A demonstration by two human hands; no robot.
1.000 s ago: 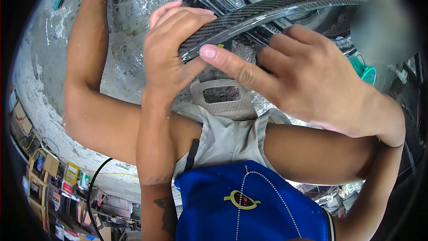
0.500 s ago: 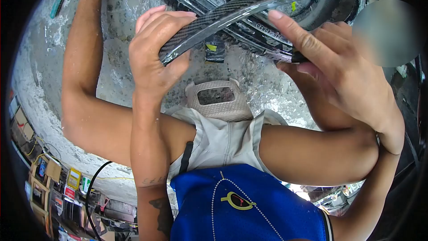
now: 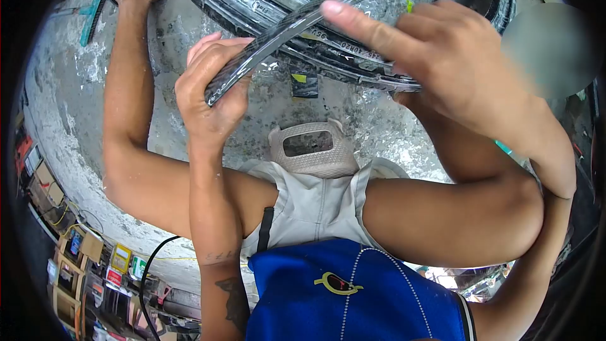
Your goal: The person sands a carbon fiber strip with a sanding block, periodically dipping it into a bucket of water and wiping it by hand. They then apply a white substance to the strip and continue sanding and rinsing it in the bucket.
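Observation:
My left hand [image 3: 208, 91] is closed around the near end of a long, curved, glossy black strip with a carbon-fibre weave [image 3: 278, 31]. The strip rises to the upper right and runs out past the top of the view. My right hand [image 3: 442, 57] is over the strip's middle, its index fingertip at the strip's lower edge. Its other fingers are curled, and what they hold, if anything, is hidden. Black tyres [image 3: 252, 9], one marked 245/40R20, lie on the floor beneath the strip.
A beige woven-pattern plastic stool [image 3: 322, 165] is between my legs. A small black piece with a yellow mark [image 3: 305, 86] lies on the stained concrete floor [image 3: 252, 129]. At upper left is a teal brush-like tool [image 3: 93, 19]; shelves with boxes [image 3: 72, 265] stand at lower left.
My left hand and the strip's near end have shifted slightly left and down. My right hand's index finger has slid left along the strip. The dark object seen under my right hand is now hidden.

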